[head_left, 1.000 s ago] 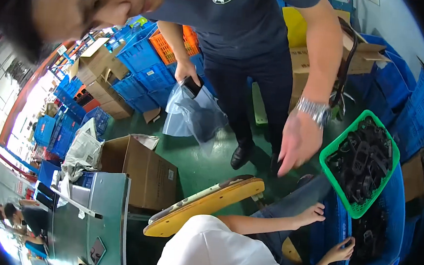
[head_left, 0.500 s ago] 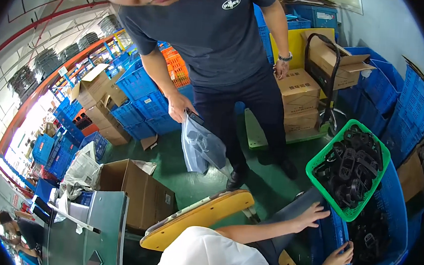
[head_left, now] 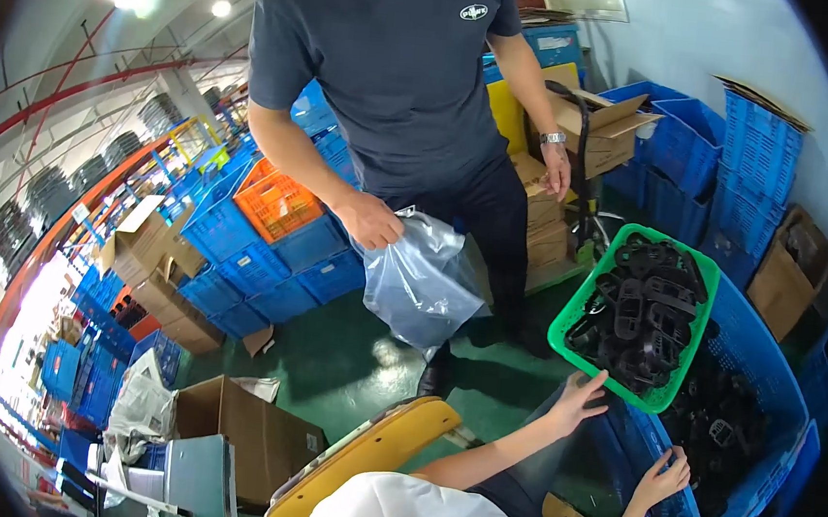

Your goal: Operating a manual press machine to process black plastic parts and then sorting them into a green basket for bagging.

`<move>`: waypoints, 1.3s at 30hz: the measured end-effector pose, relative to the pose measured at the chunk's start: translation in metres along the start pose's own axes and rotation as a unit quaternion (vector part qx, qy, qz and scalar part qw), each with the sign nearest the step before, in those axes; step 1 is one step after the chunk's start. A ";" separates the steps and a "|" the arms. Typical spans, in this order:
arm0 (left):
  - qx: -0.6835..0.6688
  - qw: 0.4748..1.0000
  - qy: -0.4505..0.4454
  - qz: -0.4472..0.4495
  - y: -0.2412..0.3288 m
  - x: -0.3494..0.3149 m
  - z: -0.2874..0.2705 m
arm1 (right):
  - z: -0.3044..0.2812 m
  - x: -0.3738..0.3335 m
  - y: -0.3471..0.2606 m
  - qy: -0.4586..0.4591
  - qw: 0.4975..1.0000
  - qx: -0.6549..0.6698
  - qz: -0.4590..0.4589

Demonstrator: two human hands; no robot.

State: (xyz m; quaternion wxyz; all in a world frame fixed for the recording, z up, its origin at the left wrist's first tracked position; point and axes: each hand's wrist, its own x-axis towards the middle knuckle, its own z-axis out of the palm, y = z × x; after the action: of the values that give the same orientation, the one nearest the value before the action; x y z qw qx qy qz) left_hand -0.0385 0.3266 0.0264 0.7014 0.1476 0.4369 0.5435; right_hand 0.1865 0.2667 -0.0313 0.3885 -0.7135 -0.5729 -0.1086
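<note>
My left hand (head_left: 580, 404) is stretched out with its fingers spread, by the near edge of a green plastic basket (head_left: 565, 314); whether it touches the rim I cannot tell. Black moulded plastic parts (head_left: 644, 306) are heaped in that basket, which rests over the far end of a large blue crate (head_left: 755, 349). At the crate's near wall is my right hand (head_left: 661, 480), fingers loosely bent and apart, nothing visible in them. More black parts (head_left: 717, 428) lie inside the crate. Facing me, a standing person in a dark T-shirt holds a clear plastic bag (head_left: 422, 283) whose contents are unclear.
A yellow chair back (head_left: 364, 459) is beside my white sleeve. An open cardboard box (head_left: 269, 437) stands on the green floor at the left, next to a dark table (head_left: 197, 480). Stacked blue crates (head_left: 287, 263), an orange crate (head_left: 278, 199) and a loaded trolley (head_left: 587, 165) are behind the person.
The view has tilted, shifting the basket and crate leftward in it. The standing person's bag now hangs spread wider. My hands keep nearly the same places beside basket and crate.
</note>
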 end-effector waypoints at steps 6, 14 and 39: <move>0.041 0.969 0.085 0.229 0.020 0.020 -0.025 | -0.003 0.000 -0.004 0.009 0.999 -0.004 0.042; 0.421 0.747 0.107 0.503 0.112 0.067 -0.048 | 0.004 0.060 -0.024 0.013 0.902 0.368 0.226; 0.421 0.889 -0.079 0.160 0.134 0.194 -0.035 | 0.124 0.172 -0.036 -0.152 0.869 0.380 0.279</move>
State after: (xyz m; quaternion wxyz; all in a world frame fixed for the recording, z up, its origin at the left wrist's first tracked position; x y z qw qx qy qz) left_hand -0.1454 0.5390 0.0101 0.5087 0.5399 0.5383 0.3999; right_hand 0.1729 0.4784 0.0032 0.5516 -0.6486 -0.3988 0.3407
